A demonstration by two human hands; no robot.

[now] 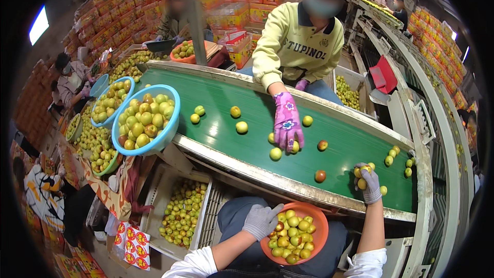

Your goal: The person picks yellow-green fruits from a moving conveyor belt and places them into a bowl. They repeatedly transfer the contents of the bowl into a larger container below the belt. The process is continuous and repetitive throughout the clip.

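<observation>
My right hand, in a grey knit glove, holds several yellow-green jujubes over the right part of the green conveyor belt. Single jujubes lie beside that hand on the belt. My left hand, gloved alike, is at the left rim of an orange plastic bowl, its index finger stretched over the fruit. Its other fingers are partly hidden, so its grip is unclear. The bowl sits on my lap, filled with green and brown-flecked jujubes. A brown jujube lies near the belt's front edge.
Opposite, a co-worker's pink flowered glove reaches onto the belt over jujubes. Blue basins of jujubes stand at the belt's left end. A white crate of jujubes is at my left. A metal rail bounds the belt on the right.
</observation>
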